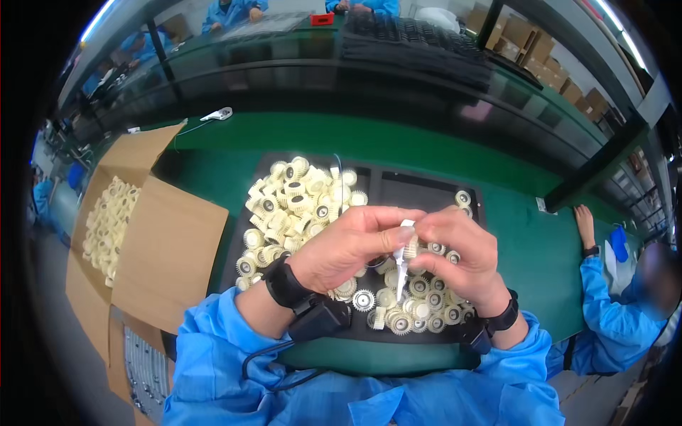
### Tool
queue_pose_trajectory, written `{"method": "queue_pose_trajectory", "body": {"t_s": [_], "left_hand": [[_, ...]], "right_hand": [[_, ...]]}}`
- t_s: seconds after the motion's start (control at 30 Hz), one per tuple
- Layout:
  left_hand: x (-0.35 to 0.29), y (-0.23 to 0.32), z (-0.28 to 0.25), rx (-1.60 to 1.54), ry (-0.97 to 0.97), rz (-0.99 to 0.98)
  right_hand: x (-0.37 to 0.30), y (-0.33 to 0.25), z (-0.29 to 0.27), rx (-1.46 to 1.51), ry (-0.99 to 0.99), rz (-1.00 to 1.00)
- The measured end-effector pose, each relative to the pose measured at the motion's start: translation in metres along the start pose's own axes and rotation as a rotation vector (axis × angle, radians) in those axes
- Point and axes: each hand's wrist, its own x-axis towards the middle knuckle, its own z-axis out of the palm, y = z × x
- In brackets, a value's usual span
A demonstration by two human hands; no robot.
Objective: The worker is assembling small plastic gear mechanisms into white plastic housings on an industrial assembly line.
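Note:
My left hand [355, 240] is closed, thumb and fingers pinched at the upper end of a slim white tapered tool [401, 273] that points downward. Against it, my right hand [458, 248] pinches a small cream plastic gear [411, 248], partly hidden by the fingers. The hands meet over a black tray [408, 190] with two compartments. Cream gears [298, 195] are heaped in its left compartment. More gears [419, 305] lie in the right one, mostly toward the near side below my hands.
An open cardboard box [174, 245] full of similar gears [110, 227] stands at the left. A white-handled tool [217, 114] lies on the green table [284, 128] behind it. A co-worker in a blue sleeve [604, 284] sits at the right. A dark shelf rail [284, 78] crosses the back.

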Motion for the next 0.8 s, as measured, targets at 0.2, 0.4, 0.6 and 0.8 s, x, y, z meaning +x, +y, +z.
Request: {"method": "queue_pose_trajectory", "body": {"t_s": [0.2,0.4,0.6,0.8], "left_hand": [[0.005,-0.001,0.004,-0.096,-0.052,0.052],[0.006,0.005,0.003,-0.176,0.0,0.202],[0.002,0.004,0.017,0.079,0.217,0.291],[-0.034,0.063,0.017,0.566,0.338,0.384]], "right_hand": [[0.004,-0.007,0.002,-0.148,0.036,-0.068],[0.011,-0.02,0.001,-0.125,0.021,0.147],[0.032,-0.024,-0.007,0.076,-0.184,0.62],[0.083,0.029,-0.067,0.266,0.184,0.437]]}}
